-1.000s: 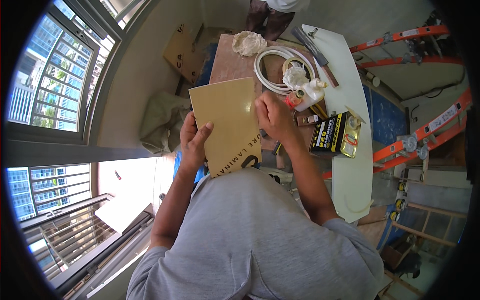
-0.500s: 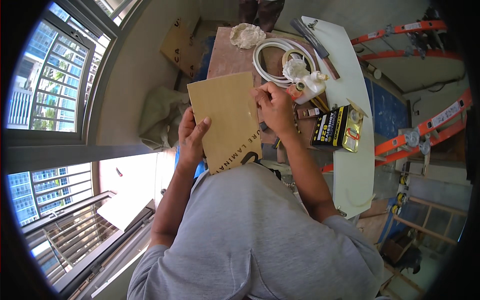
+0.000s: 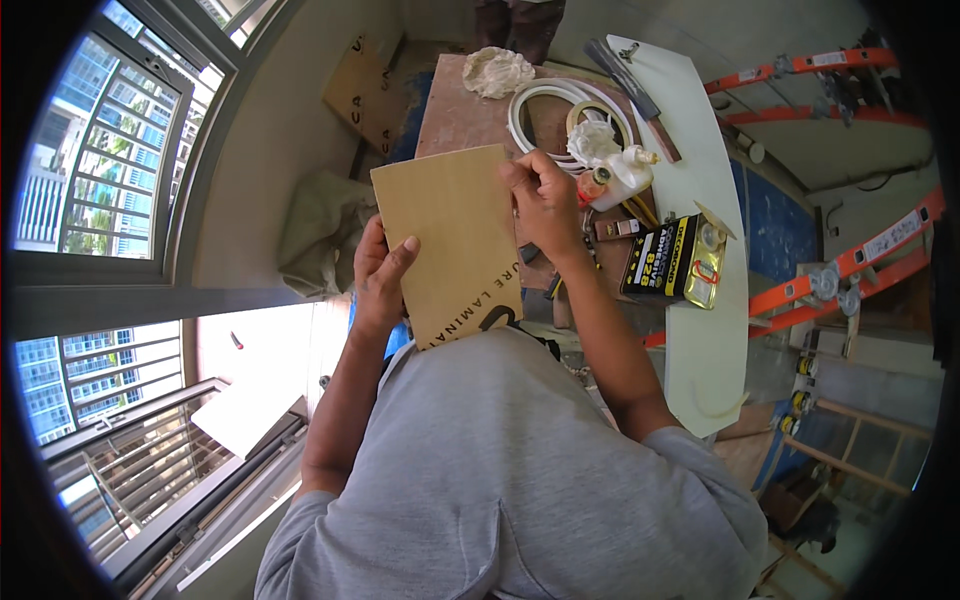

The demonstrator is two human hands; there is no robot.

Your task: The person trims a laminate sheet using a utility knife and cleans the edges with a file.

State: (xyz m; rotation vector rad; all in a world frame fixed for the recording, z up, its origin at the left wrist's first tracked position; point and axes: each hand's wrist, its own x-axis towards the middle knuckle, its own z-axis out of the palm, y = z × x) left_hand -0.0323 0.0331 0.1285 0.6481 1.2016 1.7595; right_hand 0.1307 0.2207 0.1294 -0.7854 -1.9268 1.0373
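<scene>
In front of my body I hold a tan rectangular laminate sheet (image 3: 455, 215) tilted up, its lower edge against my grey shirt. Black lettering runs across its lower part. My left hand (image 3: 380, 272) is closed on the left edge, thumb flat on the face and fingers behind. My right hand (image 3: 547, 205) is closed in a pinch at the right edge, close to the upper corner. Whether a thin film lies between those fingertips is too small to tell. Beyond the right hand are a white plastic bottle (image 3: 628, 180) and a bottle with red on it (image 3: 592, 186).
A brown work board (image 3: 450, 110) bears coiled white edging (image 3: 530, 120) and a crumpled cloth (image 3: 497, 72). On the right, a yellow-black adhesive can (image 3: 665, 262) stands by a white panel (image 3: 705, 350). Orange ladders (image 3: 880, 255) lie farther right. Another person's legs (image 3: 520, 25) show at the far side.
My right hand has shifted slightly upward along the sheet's right edge, still pinched. The left hand keeps its hold, and the sheet has barely moved.
</scene>
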